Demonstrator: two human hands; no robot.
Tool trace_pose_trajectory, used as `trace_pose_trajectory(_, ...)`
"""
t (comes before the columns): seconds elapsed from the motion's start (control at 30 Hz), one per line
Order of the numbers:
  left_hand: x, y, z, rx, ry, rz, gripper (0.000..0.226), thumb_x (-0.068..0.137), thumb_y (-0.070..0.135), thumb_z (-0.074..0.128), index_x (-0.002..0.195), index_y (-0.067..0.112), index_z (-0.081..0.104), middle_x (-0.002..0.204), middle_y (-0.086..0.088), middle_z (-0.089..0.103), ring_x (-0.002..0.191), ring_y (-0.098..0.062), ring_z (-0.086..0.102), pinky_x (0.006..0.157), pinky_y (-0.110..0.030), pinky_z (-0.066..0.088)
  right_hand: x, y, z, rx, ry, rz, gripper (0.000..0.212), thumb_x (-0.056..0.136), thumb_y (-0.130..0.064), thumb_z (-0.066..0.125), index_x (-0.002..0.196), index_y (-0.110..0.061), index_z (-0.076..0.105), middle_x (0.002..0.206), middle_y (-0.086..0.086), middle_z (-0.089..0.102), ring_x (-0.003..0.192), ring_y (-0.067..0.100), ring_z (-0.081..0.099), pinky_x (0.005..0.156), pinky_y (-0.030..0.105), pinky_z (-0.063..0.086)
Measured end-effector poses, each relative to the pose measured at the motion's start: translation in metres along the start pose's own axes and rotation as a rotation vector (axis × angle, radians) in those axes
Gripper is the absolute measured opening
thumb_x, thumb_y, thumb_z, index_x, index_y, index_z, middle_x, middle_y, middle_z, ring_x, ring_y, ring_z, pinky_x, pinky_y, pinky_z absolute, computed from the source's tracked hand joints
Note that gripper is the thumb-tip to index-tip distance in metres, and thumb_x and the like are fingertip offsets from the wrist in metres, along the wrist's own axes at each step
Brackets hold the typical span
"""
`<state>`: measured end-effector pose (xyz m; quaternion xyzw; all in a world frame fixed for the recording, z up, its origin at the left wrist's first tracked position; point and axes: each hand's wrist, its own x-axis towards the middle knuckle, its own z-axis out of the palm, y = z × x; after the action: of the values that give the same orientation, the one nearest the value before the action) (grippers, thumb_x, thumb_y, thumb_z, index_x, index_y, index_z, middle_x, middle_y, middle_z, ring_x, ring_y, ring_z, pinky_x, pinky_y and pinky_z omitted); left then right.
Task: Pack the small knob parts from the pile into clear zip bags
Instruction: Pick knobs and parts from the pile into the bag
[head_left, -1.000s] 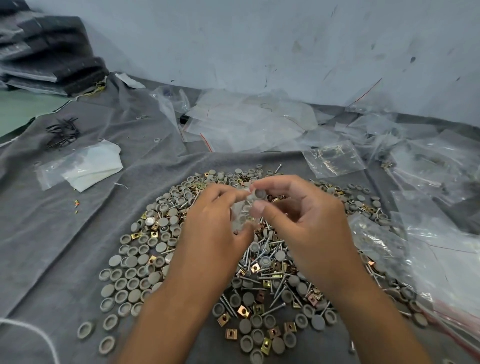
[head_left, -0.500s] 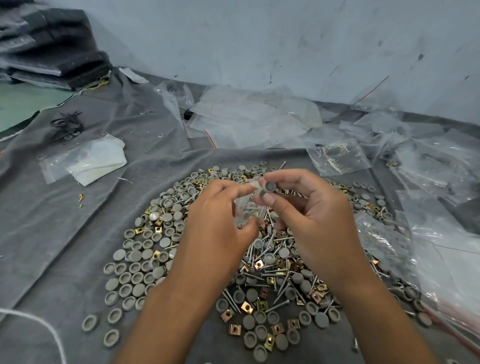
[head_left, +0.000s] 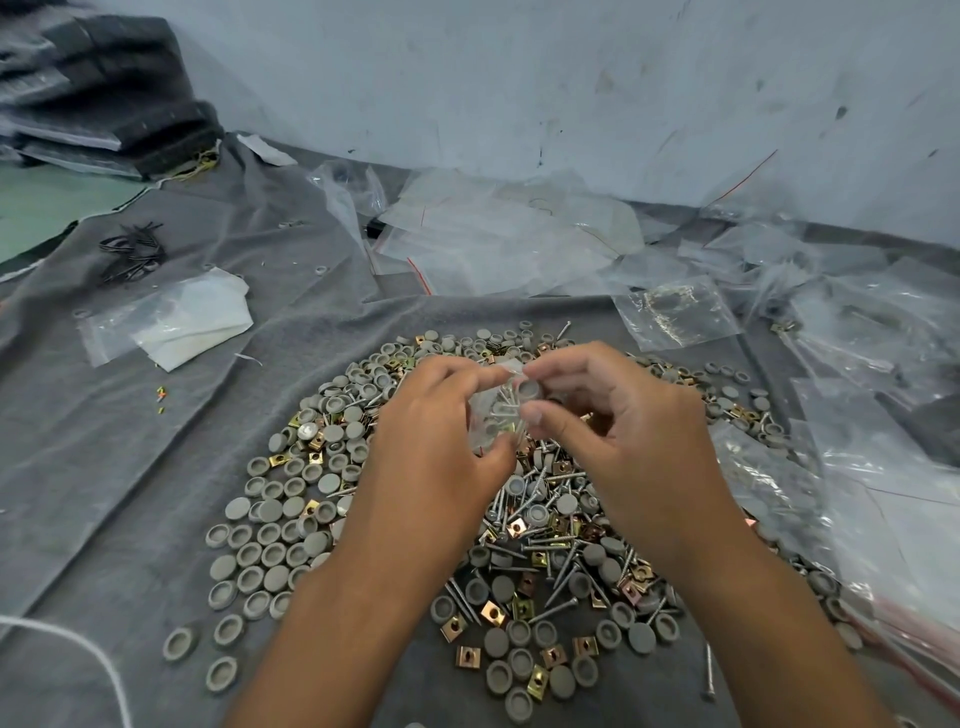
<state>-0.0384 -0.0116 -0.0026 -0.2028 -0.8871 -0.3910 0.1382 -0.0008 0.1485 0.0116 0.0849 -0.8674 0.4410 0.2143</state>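
Observation:
A wide pile (head_left: 291, 525) of grey round knob caps, brass square clips and screws covers the grey cloth (head_left: 104, 441) in front of me. Above the pile's middle, my left hand (head_left: 436, 447) pinches a small clear zip bag (head_left: 491, 415) that holds a few screws and parts. My right hand (head_left: 623, 441) pinches one grey knob cap (head_left: 530, 388) between thumb and forefinger at the bag's mouth. Both forearms hide part of the pile beneath them.
Several clear zip bags (head_left: 498, 234) lie heaped at the back and along the right side (head_left: 883, 415). A flat bag with white sheets (head_left: 171, 322) and black rings (head_left: 130, 252) sit at the left. Dark folded cloth (head_left: 104, 88) is stacked far left against the wall.
Both hands stay together over the pile. The right hand has kept the grey cap and brought it closer against the bag's opening.

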Motion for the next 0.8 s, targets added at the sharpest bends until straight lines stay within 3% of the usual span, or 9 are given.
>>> trace_pose_trajectory(0.07,0.000,0.001,0.000,0.010,0.005,0.009,0.043,0.082,0.026,0.079,0.123,0.027,0.068,0.107,0.019,0.055,0.085,0.009,0.048,0.082,0.002,0.031,-0.001,0.001,0.003,-0.132,-0.012,-0.049,0.020,0.088,-0.026,0.077,0.104,-0.034,0.069,0.092,-0.027,0.069,0.089,-0.012,0.065,0.074,0.004,0.048)
trace_pose_trajectory(0.17,0.000,0.001,-0.001,0.024,-0.001,0.018,0.046,0.081,0.023,0.080,0.125,0.025,0.067,0.109,0.018,0.055,0.083,0.010,0.048,0.083,0.003,0.031,-0.002,0.002,0.006,-0.248,-0.019,-0.119,0.025,0.087,-0.025,0.078,0.112,-0.023,0.074,0.104,-0.020,0.068,0.088,-0.014,0.060,0.081,0.009,0.051)
trace_pose_trajectory(0.23,-0.001,0.002,-0.002,0.023,0.003,0.020,0.046,0.081,0.024,0.080,0.125,0.025,0.067,0.107,0.018,0.055,0.082,0.010,0.048,0.083,0.004,0.030,-0.002,0.002,0.005,-0.193,0.009,-0.084,0.034,0.085,-0.026,0.080,0.118,-0.026,0.071,0.108,-0.016,0.068,0.087,-0.009,0.065,0.076,0.009,0.053)
trace_pose_trajectory(0.33,0.000,0.002,-0.003,0.027,-0.009,0.014,0.047,0.082,0.026,0.079,0.127,0.026,0.066,0.110,0.019,0.054,0.084,0.011,0.048,0.084,0.004,0.031,-0.003,-0.002,0.003,0.012,0.145,0.028,0.033,0.079,-0.028,0.085,0.107,-0.030,0.067,0.087,-0.012,0.070,0.074,0.000,0.073,0.061,0.012,0.056)
trace_pose_trajectory(0.4,0.000,0.001,-0.003,0.031,-0.014,0.017,0.048,0.081,0.025,0.080,0.127,0.027,0.066,0.111,0.019,0.054,0.084,0.011,0.047,0.084,0.003,0.030,-0.002,-0.004,0.002,0.131,0.197,0.070,0.031,0.078,-0.026,0.087,0.102,-0.026,0.067,0.084,-0.010,0.073,0.070,0.003,0.074,0.059,0.015,0.057)
trace_pose_trajectory(0.57,-0.001,0.003,-0.002,-0.002,-0.012,0.010,0.047,0.080,0.024,0.079,0.126,0.028,0.067,0.107,0.020,0.055,0.085,0.010,0.048,0.080,0.001,0.032,-0.002,-0.007,0.006,0.176,0.083,0.038,0.023,0.086,-0.017,0.081,0.103,-0.026,0.068,0.097,-0.014,0.075,0.091,0.000,0.074,0.074,0.014,0.057)
trace_pose_trajectory(0.73,-0.001,0.007,-0.002,-0.042,-0.015,0.020,0.036,0.077,0.016,0.077,0.111,0.027,0.071,0.100,0.018,0.056,0.084,0.010,0.048,0.077,-0.001,0.032,0.001,-0.004,0.013,-0.031,0.050,-0.076,0.020,0.086,-0.021,0.080,0.102,-0.028,0.071,0.095,-0.020,0.074,0.091,-0.003,0.071,0.077,0.012,0.054)
trace_pose_trajectory(0.8,-0.001,0.007,-0.002,-0.031,-0.014,0.011,0.036,0.079,0.017,0.077,0.113,0.027,0.070,0.101,0.018,0.056,0.085,0.009,0.049,0.078,-0.001,0.032,0.000,-0.003,0.014,-0.053,0.063,-0.090,0.020,0.088,-0.020,0.079,0.104,-0.029,0.072,0.095,-0.021,0.074,0.093,-0.005,0.069,0.077,0.009,0.051)
